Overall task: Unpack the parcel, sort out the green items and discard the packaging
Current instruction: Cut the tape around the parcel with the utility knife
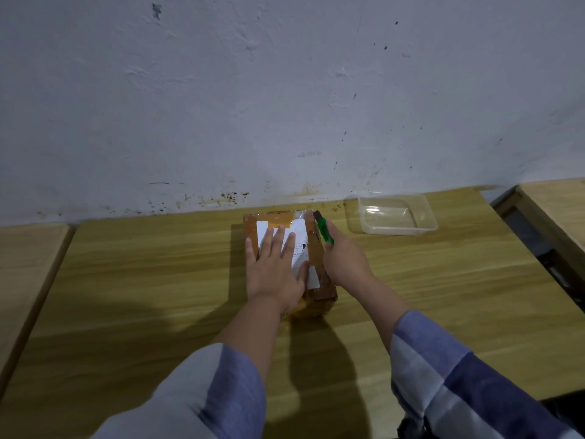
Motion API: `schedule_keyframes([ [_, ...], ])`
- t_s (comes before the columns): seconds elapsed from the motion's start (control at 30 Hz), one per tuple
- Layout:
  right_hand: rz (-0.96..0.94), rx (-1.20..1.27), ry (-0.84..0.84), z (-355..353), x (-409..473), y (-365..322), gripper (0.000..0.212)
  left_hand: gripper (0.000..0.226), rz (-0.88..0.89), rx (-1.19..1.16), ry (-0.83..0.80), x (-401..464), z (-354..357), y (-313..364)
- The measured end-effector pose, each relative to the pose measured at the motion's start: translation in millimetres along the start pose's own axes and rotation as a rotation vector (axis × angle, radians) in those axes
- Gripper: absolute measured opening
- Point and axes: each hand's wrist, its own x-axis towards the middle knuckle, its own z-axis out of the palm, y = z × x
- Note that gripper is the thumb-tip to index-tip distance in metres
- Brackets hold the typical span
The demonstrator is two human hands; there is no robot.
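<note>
Your parcel [313, 248] was a brown cardboard box wrapped in glossy brown tape, with a white shipping label stuck across its top face. It lay flat on the wooden tabletop [142, 280], close to the far edge by the wall and roughly midway along it, long side running away from you. It was still sealed, no flap lifted. A green utility knife [325, 230] stood tilted against its far right edge.

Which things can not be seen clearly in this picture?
- Parcel contents: head view, hidden by taped cardboard.
- Label text: too small, partly under the left hand.
- Green cutter blade: too small to tell if extended; the right hand covers its handle.
- Clear tub: seems empty, transparency leaves doubt.
</note>
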Motion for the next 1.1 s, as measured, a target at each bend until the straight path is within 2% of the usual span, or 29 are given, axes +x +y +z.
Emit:
schedule_keyframes([
  [0.23, -0.045, -0.295, -0.09, -3.3, -0.3, -11.9, 0.077, 0.067, -0.003, -0.003, 0.005, -1.4, 0.0, 0.3],
  [0.53, -0.051, -0.434, -0.135, 2.2, -4.1, -25.6, 0.074, 0.07, -0.021, 0.069, -0.033, -1.8, -0.6, 1.5],
  [0.8, 0.009, -0.371, -0.145, 4.8, -12.5, -25.3, 0.078, 0.071, -0.019, 0.057, -0.028, -3.3, -5.4, 0.5],
  [0.9, -0.016, -0.396, -0.121, 7.3, -20.2, -20.9, 0.071, 0.076, -0.003, 0.078, -0.074, -6.3, -13.0, 2.4],
  [1.0, -0.03, -0.352, -0.132, 4.1, -33.4, -11.9, 0.065, 0.067, -0.016, 0.062, -0.024, -4.0, -7.7, 2.1],
  [1.1, -0.005, -0.352, -0.148, 0.5, -36.0, -12.7, 0.068, 0.066, -0.01, 0.078, -0.034, -2.3, -1.5, 0.7],
])
